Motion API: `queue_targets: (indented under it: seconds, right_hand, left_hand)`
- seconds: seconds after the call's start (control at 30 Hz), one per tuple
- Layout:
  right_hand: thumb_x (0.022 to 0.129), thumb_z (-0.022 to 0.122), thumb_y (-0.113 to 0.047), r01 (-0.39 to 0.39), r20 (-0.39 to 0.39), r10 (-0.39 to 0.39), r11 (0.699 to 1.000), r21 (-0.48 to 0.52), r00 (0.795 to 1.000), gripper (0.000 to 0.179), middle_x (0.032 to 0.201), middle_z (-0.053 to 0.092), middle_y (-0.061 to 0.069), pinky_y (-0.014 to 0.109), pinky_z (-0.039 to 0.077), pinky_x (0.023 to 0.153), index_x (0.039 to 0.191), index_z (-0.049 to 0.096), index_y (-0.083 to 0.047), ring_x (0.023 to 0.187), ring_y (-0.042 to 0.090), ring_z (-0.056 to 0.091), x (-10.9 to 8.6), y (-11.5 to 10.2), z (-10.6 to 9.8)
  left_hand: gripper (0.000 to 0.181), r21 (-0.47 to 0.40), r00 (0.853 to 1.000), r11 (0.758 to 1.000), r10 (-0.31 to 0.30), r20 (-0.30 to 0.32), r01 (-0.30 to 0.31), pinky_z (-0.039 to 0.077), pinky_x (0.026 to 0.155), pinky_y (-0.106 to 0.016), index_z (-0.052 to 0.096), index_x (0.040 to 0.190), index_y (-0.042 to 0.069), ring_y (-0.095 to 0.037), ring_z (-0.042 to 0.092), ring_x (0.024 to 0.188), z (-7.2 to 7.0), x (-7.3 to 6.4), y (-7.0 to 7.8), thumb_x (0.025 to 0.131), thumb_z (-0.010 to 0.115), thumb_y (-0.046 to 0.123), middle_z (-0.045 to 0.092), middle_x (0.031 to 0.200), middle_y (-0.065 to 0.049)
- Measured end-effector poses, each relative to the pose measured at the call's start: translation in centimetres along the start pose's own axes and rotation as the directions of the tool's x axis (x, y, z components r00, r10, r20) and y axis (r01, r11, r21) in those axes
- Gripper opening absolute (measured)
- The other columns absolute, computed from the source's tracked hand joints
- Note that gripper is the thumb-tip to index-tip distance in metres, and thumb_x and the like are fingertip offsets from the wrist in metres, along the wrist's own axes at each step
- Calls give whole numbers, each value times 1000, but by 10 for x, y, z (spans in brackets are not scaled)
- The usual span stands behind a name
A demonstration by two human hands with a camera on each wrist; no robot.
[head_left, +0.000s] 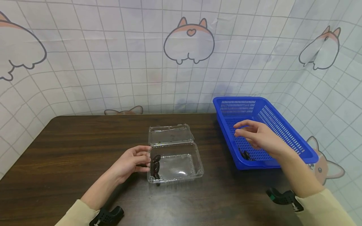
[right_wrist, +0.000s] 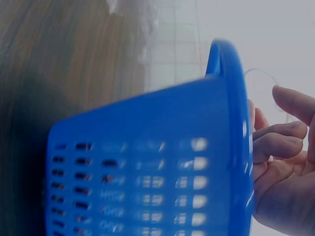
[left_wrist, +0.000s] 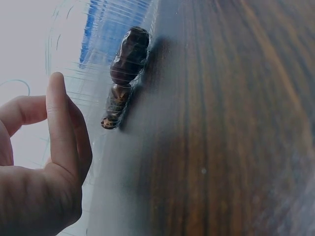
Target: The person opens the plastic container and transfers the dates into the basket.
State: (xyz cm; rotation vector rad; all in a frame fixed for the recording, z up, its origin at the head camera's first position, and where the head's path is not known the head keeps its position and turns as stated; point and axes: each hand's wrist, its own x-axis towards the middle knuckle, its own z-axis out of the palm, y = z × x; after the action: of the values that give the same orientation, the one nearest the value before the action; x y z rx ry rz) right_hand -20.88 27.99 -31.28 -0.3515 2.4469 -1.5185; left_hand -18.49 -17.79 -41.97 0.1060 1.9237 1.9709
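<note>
A clear plastic clamshell box lies with its lid folded back, in the middle of the table in the head view. Several dark brown, wrinkled dates line its left side; the left wrist view shows these dates through the clear wall. My left hand rests its fingertips at the box's left rim, fingers fairly straight. Over the blue basket hovers my right hand, its fingers loosely bent and nothing visible between them. A few dark dates lie at the basket's near end, below that hand.
The basket's slotted side wall stands tall beside the right hand in the right wrist view. A dark wood table carries everything. Behind and to the right hangs a white gridded curtain with cartoon animals.
</note>
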Motion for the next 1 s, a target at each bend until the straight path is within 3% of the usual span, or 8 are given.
queue_targets:
  seconds: [0.13,0.33,0.7,1.0]
  right_hand:
    - [103,65,-29,24,29,-24,1000,-1,999,46,116,67,24,32,25,41,138,54,-1,46,13,28,5,-9,8]
    - [103,64,-28,33,84,-34,999,5,996,39,115,69,18,25,26,42,136,56,-8,48,12,28,12,-21,25]
    - [104,63,-27,42,211,-48,999,35,976,38,111,71,15,24,27,46,134,57,-5,50,11,30,27,-35,61]
    - [104,64,-27,53,322,-62,998,36,945,37,113,73,14,23,31,46,133,62,-5,50,12,35,37,-32,91]
  left_hand:
    - [55,0,1000,1000,-2,-3,2,62,78,-36,40,146,-8,-19,64,84,0,0,0,96,61,1,59,101,-8]
    - [55,-1,1000,1000,0,3,0,62,77,-36,40,146,-8,-19,64,83,0,0,1,96,62,1,59,98,-7]
    - [56,-5,1000,1000,-1,3,1,62,77,-35,40,146,-8,-19,64,83,1,0,0,95,61,0,59,100,-8]
    - [55,-6,1000,1000,-11,-6,11,62,77,-35,40,146,-9,-19,64,83,0,1,1,96,61,0,58,103,-10]
